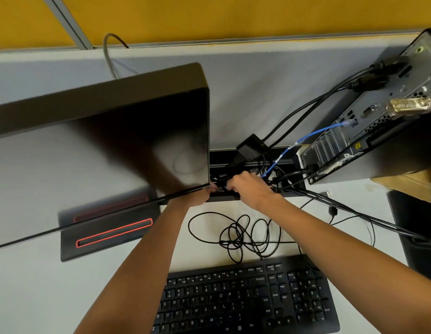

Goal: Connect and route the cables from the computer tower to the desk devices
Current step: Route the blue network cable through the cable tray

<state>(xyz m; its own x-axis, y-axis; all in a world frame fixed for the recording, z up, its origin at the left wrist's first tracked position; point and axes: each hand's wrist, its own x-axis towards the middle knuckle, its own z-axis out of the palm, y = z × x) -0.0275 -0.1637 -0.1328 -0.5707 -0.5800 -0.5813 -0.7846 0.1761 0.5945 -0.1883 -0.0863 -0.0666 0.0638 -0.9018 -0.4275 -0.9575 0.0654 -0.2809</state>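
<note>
The computer tower point(368, 131) lies at the right with its rear ports facing me, black cables point(301, 109) and a blue network cable point(306, 136) plugged in. These run down into the black cable tray point(224, 157) behind the monitor point(101, 141). My left hand point(197, 195) reaches into the tray beside the monitor's lower corner, its fingers partly hidden. Curled fingers of my right hand point(250, 186) grip black cables at the tray's front edge. A loose tangle of black cable point(241, 235) lies on the desk between the tray and the keyboard point(245, 297).
The monitor's stand base point(108, 235) with a red outline sits at the left. A USB plug point(329, 194) and thin cables lie right of the tray. A black object point(414, 230) fills the right edge. A grey partition point(257, 75) backs the desk.
</note>
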